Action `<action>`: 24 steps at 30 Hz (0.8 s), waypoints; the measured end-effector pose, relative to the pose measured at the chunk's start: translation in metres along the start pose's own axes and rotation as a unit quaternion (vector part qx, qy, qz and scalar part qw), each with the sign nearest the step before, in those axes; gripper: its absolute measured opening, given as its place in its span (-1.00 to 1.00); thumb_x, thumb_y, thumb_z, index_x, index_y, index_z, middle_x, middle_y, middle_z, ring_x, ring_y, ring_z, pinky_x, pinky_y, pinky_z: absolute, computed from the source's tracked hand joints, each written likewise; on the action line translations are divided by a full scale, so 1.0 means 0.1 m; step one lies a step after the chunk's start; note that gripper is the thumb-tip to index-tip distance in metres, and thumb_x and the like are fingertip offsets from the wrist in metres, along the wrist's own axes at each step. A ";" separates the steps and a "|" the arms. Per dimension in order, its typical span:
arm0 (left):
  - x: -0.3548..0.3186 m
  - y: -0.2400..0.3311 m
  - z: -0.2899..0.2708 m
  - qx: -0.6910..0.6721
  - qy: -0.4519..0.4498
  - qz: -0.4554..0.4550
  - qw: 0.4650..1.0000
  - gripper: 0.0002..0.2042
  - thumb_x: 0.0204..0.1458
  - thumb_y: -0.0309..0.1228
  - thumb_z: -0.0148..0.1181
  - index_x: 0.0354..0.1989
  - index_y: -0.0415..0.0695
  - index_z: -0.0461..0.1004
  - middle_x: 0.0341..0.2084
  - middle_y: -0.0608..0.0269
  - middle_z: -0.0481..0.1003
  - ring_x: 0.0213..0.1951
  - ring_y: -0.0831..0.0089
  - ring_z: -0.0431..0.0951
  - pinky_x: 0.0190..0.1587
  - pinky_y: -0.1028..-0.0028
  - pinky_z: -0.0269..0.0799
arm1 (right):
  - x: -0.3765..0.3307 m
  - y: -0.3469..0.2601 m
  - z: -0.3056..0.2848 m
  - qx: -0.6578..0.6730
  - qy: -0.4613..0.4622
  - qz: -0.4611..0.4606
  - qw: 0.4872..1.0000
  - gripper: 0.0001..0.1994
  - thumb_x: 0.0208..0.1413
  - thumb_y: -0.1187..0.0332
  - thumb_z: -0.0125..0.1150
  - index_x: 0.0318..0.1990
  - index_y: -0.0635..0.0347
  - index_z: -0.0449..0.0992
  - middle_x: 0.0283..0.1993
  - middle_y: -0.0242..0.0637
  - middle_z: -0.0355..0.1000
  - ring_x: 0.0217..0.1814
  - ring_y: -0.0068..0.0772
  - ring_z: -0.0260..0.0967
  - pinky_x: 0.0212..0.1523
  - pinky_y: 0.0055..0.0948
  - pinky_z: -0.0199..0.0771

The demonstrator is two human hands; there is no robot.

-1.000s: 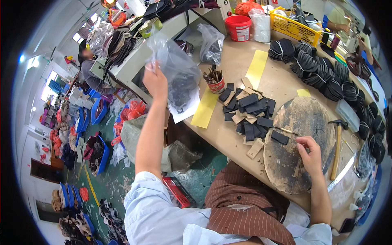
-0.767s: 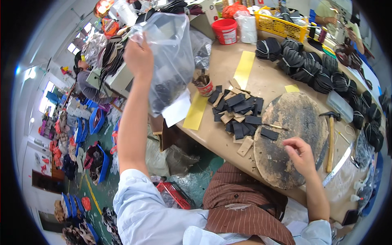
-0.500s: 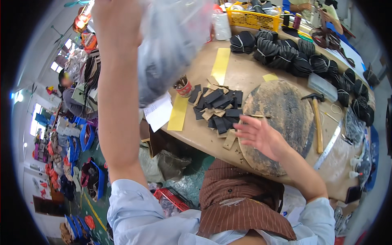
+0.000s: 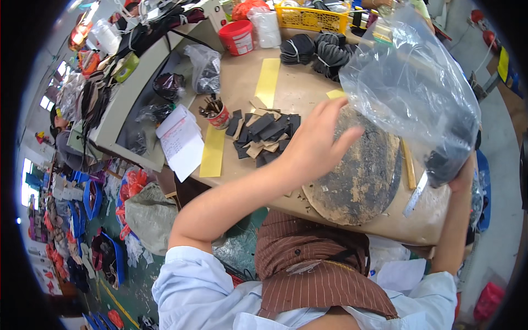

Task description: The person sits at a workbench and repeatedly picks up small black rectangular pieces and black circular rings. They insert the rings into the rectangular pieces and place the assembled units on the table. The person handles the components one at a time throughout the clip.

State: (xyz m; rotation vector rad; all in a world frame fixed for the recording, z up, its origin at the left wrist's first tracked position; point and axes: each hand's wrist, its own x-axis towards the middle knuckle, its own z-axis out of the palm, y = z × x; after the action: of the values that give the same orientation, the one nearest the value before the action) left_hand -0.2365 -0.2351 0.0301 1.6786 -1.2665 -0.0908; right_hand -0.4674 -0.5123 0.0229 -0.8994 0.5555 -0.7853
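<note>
Over the round board (image 4: 363,176), the left hand (image 4: 313,148) hovers, fingers spread; at right, the right hand (image 4: 462,173) grips a clear bag (image 4: 412,88) from beneath.

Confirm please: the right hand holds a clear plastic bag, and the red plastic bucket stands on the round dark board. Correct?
Not quite. The head view shows the red plastic bucket on the brown tabletop at its far edge, apart from the round dark board. The right hand does hold the clear plastic bag.
</note>
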 end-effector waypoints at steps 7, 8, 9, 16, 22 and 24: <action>-1.15 -0.51 0.43 0.335 -0.053 -0.157 0.928 -0.16 -0.11 -0.03 0.19 0.28 -0.10 -0.11 0.24 -0.33 -0.42 0.24 -0.33 -0.45 0.11 -0.26 -0.30 | 0.31 -0.99 -0.11 -0.518 0.118 -0.256 0.808 -0.49 0.20 -0.02 -0.21 0.05 0.20 0.37 -0.13 -0.25 0.41 -0.09 -0.46 0.32 -0.02 -0.50 0.25; -1.20 -0.57 0.47 0.357 -0.045 -0.188 0.914 -0.15 -0.11 -0.01 0.19 0.29 -0.05 -0.13 0.23 -0.34 -0.47 0.23 -0.37 -0.52 0.08 -0.33 -0.35 | 0.40 -1.04 -0.10 -0.598 0.084 -0.316 0.731 -0.51 0.21 0.00 -0.22 0.03 0.21 0.39 -0.20 -0.25 0.43 -0.15 -0.48 0.34 -0.08 -0.51 0.27; -1.19 -0.65 0.51 0.351 -0.036 -0.190 0.916 -0.17 -0.10 0.00 0.18 0.29 -0.02 -0.12 0.24 -0.33 -0.48 0.23 -0.37 -0.53 0.07 -0.34 -0.34 | 0.41 -1.14 -0.11 -0.676 0.053 -0.370 0.635 -0.52 0.22 0.02 -0.22 0.01 0.21 0.41 -0.26 -0.25 0.44 -0.22 -0.51 0.36 -0.13 -0.52 0.30; -0.94 -0.99 0.44 0.367 0.003 -0.196 0.909 -0.38 -0.03 -0.08 0.10 0.24 0.16 0.08 0.29 -0.13 -0.40 0.28 -0.21 -0.43 0.04 -0.39 -0.25 | 0.48 -1.13 0.38 -0.742 -0.051 -0.323 0.586 -0.63 0.24 0.12 -0.21 -0.04 0.14 0.46 -0.50 -0.35 0.39 -0.61 -0.62 0.24 -0.49 -0.56 0.27; -0.80 -1.14 0.34 0.355 0.009 -0.154 0.922 -0.51 -0.02 -0.14 0.11 0.14 0.16 0.26 0.29 -0.10 -0.28 0.29 -0.17 -0.33 0.08 -0.33 -0.27 | 0.51 -1.66 0.43 -0.775 -0.011 -0.388 0.499 -0.64 0.22 0.12 -0.16 -0.02 0.11 0.45 -0.44 -0.41 0.35 -0.54 -0.65 0.17 -0.49 -0.61 0.24; -0.77 -1.13 0.41 0.343 0.015 -0.135 0.930 -0.54 -0.02 -0.15 0.12 0.11 0.15 0.31 0.29 -0.11 -0.23 0.29 -0.16 -0.30 0.12 -0.27 -0.28 | 0.43 -1.99 0.41 -0.792 0.010 -0.414 0.448 -0.65 0.22 0.13 -0.16 -0.02 0.10 0.45 -0.42 -0.45 0.32 -0.49 -0.66 0.13 -0.46 -0.66 0.20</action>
State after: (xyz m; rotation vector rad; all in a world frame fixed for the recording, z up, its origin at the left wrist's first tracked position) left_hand -0.2172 -0.2070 -0.1087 2.4396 -1.0965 0.2411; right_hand -0.4849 -0.6034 0.2086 -3.1474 0.8237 -0.9988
